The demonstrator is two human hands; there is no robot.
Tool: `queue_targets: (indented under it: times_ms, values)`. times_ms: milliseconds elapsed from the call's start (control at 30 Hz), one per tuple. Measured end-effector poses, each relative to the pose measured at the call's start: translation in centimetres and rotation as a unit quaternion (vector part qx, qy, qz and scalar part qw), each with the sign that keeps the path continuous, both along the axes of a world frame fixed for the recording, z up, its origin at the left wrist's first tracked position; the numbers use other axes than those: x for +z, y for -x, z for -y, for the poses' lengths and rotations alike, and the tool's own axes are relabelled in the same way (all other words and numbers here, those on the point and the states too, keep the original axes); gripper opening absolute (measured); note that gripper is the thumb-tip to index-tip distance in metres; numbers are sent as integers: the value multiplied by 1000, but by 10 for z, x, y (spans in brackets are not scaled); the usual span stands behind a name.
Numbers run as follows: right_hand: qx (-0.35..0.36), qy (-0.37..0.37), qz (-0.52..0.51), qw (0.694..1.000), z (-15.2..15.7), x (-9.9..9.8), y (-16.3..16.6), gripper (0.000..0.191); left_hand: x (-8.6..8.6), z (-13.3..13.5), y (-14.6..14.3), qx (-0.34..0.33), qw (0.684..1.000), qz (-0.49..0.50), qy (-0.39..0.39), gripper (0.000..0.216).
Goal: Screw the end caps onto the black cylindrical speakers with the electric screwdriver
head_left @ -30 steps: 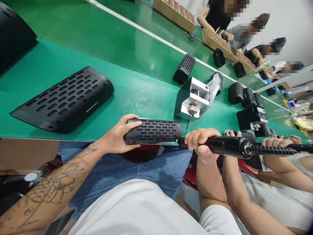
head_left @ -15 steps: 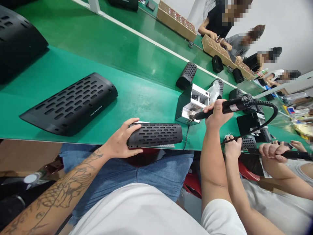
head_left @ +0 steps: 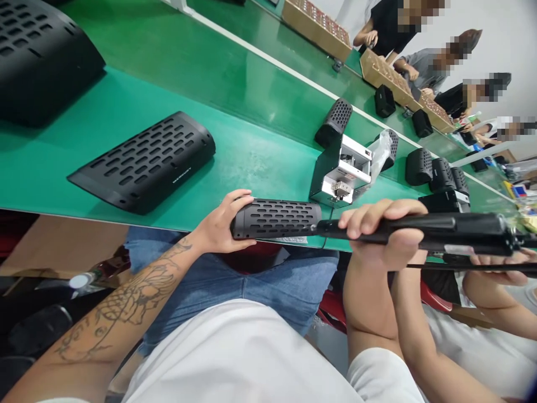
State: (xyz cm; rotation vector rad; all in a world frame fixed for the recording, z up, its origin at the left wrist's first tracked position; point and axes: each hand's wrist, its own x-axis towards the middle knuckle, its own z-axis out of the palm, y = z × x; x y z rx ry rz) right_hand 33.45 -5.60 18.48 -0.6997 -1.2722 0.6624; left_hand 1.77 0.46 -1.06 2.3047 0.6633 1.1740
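Note:
My left hand (head_left: 224,224) grips the left end of a black slotted casing (head_left: 277,217), which lies at the table's front edge. Fingers are over its far side and the thumb is at the near side. In my right hand (head_left: 384,232) is a black electric screwdriver (head_left: 457,230), held level, its tip near the right end of the casing. Whether the tip touches the casing, I cannot tell. Behind them stands a black and silver screw feeder (head_left: 344,170). Another slotted casing (head_left: 145,162), with lettering on its side, rests on the green table to the left.
A larger-looking black casing (head_left: 46,61) sits at the far left. More casings (head_left: 334,122) stand beyond the screw feeder, near a clear plastic bag (head_left: 381,151). A co-worker's arm (head_left: 413,319) is close on my right. Other people work behind long cardboard boxes (head_left: 316,28).
My right hand has swung the screwdriver from the screw feeder down and towards me, to the casing's right end. My left hand still holds the casing. The view has shifted slightly.

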Motion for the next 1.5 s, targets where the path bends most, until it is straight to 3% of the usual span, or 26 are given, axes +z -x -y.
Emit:
queue_targets:
  times_ms: [133, 367, 567, 833, 1000, 1100, 1167, 1267, 1400, 1500]
  values:
    - [114, 8, 13, 993, 10, -6, 37, 32, -1, 0, 0, 4, 1000, 0, 12, 121]
    - [101, 41, 27, 994, -7, -19, 58, 43, 1, 2, -2, 5, 1000, 0, 23, 113]
    - [119, 72, 56, 989, -6, -21, 61, 53, 1, 2, -3, 4, 1000, -5, 22, 112]
    - [146, 87, 60, 984, -8, -30, 54, 49, -3, 2, -3, 13, 999, -12, 31, 115]
    - [179, 47, 73, 980, -4, -39, 53, 31, -2, 2, -2, 13, 1000, 0, 10, 114]
    - [191, -4, 68, 979, 9, -33, 41, 25, 0, 2, -1, 14, 1000, 4, 2, 112]
    - [162, -21, 46, 985, 18, -23, 22, 25, 1, 3, -1, 15, 1000, -1, -1, 111]
    - [48, -17, 12, 999, 16, -8, -20, 29, 1, 3, -1, 14, 1000, -6, -4, 111]
    - [-172, -38, -19, 984, -25, -7, -70, 33, 2, 3, 0, 20, 1000, -3, -6, 109]
    - [-272, -66, -11, 960, -65, -19, -89, 42, 3, 3, 1, 20, 1000, -11, 1, 106]
